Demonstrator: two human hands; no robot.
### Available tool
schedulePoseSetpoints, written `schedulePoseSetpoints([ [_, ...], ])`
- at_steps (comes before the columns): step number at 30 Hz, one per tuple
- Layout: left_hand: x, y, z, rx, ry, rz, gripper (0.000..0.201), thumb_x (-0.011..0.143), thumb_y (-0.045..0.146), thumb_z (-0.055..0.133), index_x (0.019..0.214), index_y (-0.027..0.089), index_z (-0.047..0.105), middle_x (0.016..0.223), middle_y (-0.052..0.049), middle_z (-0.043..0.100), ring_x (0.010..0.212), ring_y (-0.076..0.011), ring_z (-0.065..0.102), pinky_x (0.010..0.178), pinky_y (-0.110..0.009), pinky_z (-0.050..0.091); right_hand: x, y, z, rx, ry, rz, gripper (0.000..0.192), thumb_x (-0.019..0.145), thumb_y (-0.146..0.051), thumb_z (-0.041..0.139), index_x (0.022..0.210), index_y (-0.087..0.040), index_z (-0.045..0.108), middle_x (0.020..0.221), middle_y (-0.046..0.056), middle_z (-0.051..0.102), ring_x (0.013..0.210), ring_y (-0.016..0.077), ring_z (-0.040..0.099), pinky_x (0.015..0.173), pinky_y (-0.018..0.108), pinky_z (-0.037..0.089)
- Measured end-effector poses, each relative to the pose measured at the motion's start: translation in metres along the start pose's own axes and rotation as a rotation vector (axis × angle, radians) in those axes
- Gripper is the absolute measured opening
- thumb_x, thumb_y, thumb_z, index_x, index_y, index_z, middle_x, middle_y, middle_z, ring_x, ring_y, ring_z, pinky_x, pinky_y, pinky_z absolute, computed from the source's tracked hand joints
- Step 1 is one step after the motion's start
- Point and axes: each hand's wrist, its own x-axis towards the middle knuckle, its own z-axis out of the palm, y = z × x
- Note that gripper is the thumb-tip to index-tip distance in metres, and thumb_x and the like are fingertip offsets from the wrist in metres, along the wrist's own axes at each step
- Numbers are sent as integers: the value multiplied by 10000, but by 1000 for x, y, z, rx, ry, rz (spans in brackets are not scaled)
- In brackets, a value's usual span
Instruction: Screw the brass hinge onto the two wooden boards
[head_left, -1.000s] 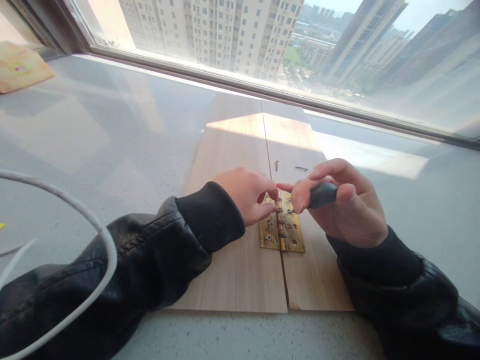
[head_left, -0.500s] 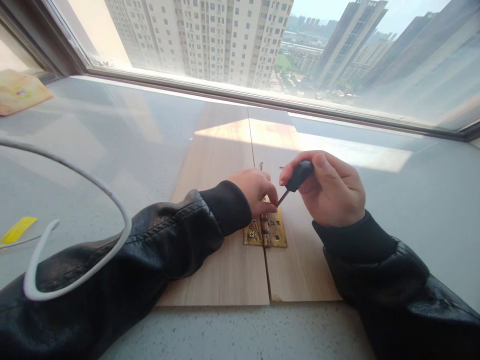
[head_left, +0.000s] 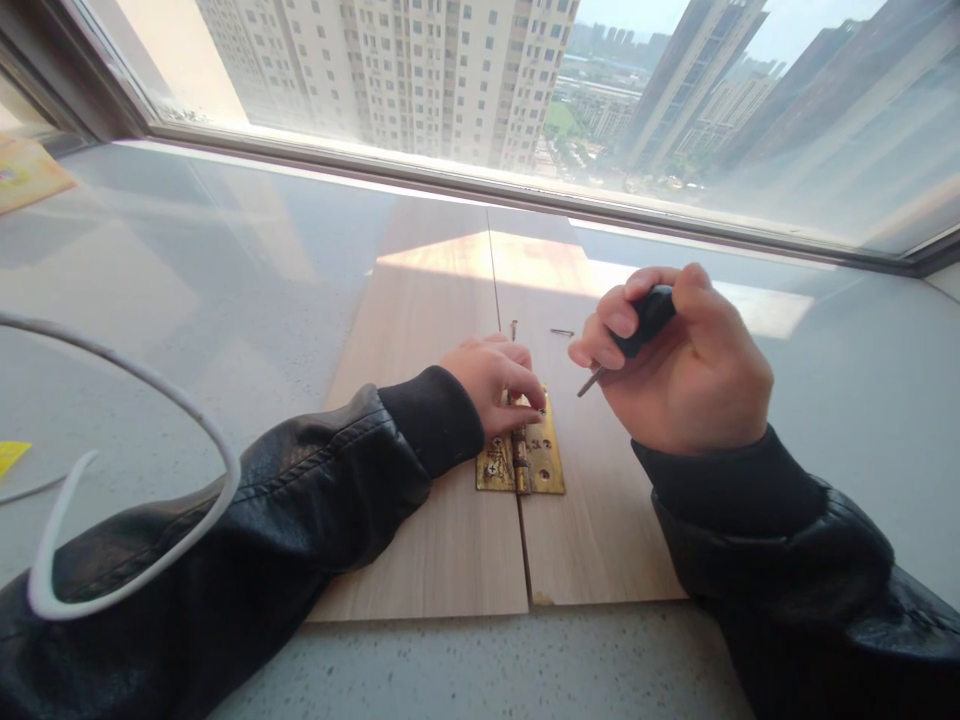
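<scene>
A brass hinge lies across the seam between two boards set side by side on the grey counter, toward their near end. The left hand rests on the hinge's far end, fingertips pressed together as if pinching something small there; what they pinch is hidden. The right hand is closed round the dark handle of a screwdriver, its thin tip pointing down and left, lifted just clear of the hinge's right leaf and not touching it. Two loose screws lie on the boards just beyond the hands. A white cable loops over the left sleeve.

By the look of it, the hinge is being screwed to the boards, and this is the moment between seating a screw and driving it. The next move calls for the tip to drop squarely into the screw head, upright, with the left hand steadying.
</scene>
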Motion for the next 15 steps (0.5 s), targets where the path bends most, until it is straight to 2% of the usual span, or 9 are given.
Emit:
schedulePoseSetpoints([
  [3,-1,0,1,-7,2,-15,125,834,293,704,852,191,774,751,-24,637,725,-155,508,727,-305,414,-4,-1,7,57,-50,13,173,858,-364,602,763,-222,621,647,-27,476,512,112,436,549,328,416],
  [8,-2,-5,4,-53,14,8,149,845,310,678,878,199,771,869,-46,705,793,-177,568,812,-352,438,-11,14,21,71,-36,-30,231,902,-316,516,737,-198,625,604,-20,474,499,113,446,498,298,334],
  [15,-3,-6,4,-101,19,14,165,856,294,652,892,191,776,869,-57,704,812,-181,587,815,-349,457,-15,17,21,-46,-77,-29,154,882,-352,612,793,-227,609,579,-46,491,498,113,455,506,298,341],
])
